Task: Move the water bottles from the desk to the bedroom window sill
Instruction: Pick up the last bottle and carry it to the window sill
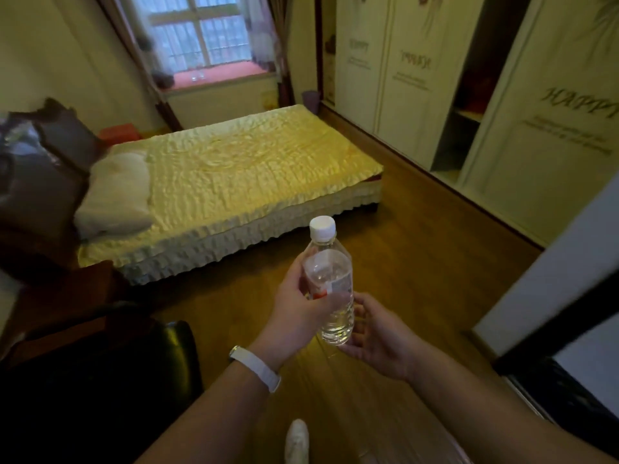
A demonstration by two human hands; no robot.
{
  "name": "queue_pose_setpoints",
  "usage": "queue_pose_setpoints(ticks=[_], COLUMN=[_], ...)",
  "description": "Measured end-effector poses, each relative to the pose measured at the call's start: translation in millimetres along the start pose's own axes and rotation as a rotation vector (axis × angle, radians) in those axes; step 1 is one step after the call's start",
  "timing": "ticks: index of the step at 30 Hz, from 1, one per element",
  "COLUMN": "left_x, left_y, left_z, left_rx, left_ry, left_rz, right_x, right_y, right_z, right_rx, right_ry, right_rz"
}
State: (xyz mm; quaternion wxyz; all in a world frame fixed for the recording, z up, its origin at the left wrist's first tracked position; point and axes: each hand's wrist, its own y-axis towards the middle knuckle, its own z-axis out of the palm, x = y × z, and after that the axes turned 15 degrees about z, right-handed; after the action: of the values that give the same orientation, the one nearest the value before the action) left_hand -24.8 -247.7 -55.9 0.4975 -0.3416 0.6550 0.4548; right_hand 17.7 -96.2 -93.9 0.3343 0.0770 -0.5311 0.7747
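1. Across the bedroom, the window sill [227,72] is lying well beyond the bed [241,169]; the small clear shapes [197,75] on it are possibly bottles, but too blurred to tell.
2. The left hand [294,303] is gripping the water bottle [330,279] upright in mid-air, while the right hand [378,333] is lying relaxed against its base, clasping nothing.
3. Carrying seems to be in hand; next is walking past the bed and standing the bottle on the sill.

Clear bottle [330,286] (white cap [322,228]); yellow rippled bedspread [248,169]; red sill [221,76].
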Motion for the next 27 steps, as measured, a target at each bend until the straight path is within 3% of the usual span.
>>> queue_pose_setpoints(ticks=[13, 27], left_x=[47, 103], left_y=[188, 342], left_z=[-48, 4], left_rx=[0.230, 0.317], left_ry=[-0.116, -0.128], left_rz=[0.053, 0.012], right_x=[130, 257], right_y=[95, 156], right_z=[40, -27], right_rx=[-0.133, -0.105], right_ry=[0.200, 0.277], right_rz=[-0.112, -0.123])
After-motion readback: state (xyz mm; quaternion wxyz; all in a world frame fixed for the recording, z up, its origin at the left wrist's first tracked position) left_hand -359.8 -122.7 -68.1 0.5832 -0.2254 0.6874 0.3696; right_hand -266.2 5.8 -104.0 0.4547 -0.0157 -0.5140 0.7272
